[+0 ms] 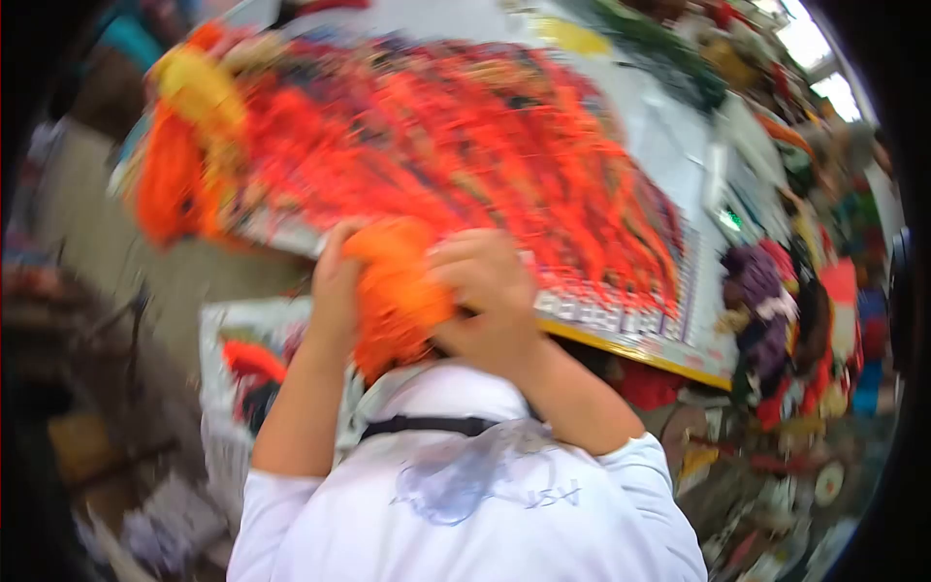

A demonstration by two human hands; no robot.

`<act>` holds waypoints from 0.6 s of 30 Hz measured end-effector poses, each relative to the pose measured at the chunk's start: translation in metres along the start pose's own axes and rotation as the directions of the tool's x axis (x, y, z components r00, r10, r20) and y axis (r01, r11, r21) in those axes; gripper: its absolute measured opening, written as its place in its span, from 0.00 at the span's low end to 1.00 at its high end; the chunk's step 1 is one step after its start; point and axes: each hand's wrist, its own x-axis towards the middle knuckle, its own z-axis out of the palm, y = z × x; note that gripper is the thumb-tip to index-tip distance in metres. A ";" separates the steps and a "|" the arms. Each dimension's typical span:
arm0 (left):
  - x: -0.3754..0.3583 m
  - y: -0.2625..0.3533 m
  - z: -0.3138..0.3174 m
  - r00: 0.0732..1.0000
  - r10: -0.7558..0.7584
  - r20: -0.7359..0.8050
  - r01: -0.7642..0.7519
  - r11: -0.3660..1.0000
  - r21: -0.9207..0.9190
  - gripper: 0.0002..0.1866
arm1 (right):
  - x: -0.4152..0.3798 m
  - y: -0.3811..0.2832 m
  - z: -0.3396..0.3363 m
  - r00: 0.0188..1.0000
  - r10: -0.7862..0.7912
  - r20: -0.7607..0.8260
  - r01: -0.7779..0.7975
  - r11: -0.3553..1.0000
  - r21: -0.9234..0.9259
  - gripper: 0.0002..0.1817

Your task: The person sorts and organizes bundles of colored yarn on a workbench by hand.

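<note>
A fluffy, bright-orange bundle of yarn-like fibre [396, 276] is grasped between both hands [485, 286]; seemingly light and limp, it is best gripped mid-bunch.

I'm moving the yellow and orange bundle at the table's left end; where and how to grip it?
Take the bundle by its yellow upper part, probably from the left, its open side; its orange end seems to droop past the table.
</note>
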 end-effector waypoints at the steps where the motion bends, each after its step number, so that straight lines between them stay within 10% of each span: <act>1: -0.007 -0.001 0.002 0.982 -0.174 0.068 0.182 0.973 -0.141 0.15 | 0.004 -0.004 0.000 0.998 0.025 0.051 -0.031 0.991 0.129 0.16; 4: -0.029 0.006 0.037 0.895 -0.431 0.119 0.446 0.843 -0.300 0.25 | 0.004 -0.007 0.009 0.923 0.318 0.217 -0.376 0.866 0.329 0.10; 6: -0.016 -0.019 -0.032 0.453 -0.158 0.877 0.797 0.512 -0.320 0.29 | 0.009 0.002 0.014 0.760 0.519 0.392 -0.632 0.446 0.634 0.05; 8: -0.034 0.009 -0.062 0.625 -0.370 0.687 0.712 0.631 -0.308 0.28 | 0.022 0.012 -0.001 0.621 0.664 0.416 -0.566 0.012 0.824 0.04; 10: -0.047 0.059 -0.056 0.809 -0.470 0.353 0.416 0.882 0.221 0.25 | 0.027 0.031 -0.004 0.562 0.676 0.477 -0.594 -0.071 0.801 0.04; 12: -0.044 0.077 -0.111 0.878 -0.410 0.246 0.259 0.840 0.477 0.20 | 0.020 0.037 0.009 0.482 0.563 0.672 -0.703 -0.209 0.680 0.03; 15: -0.027 0.115 -0.139 0.994 -0.037 -0.103 0.106 0.560 0.821 0.14 | 0.013 0.027 0.043 0.407 0.450 0.795 -0.808 -0.229 0.543 0.04; 17: -0.027 0.120 -0.136 0.863 0.477 -0.167 -0.056 0.419 0.906 0.11 | 0.010 0.013 0.065 0.400 0.444 0.802 -0.835 -0.186 0.519 0.06; 18: -0.034 0.126 -0.138 0.935 0.311 -0.172 -0.055 0.605 0.794 0.14 | 0.009 0.005 0.074 0.389 0.492 0.779 -0.849 -0.137 0.510 0.07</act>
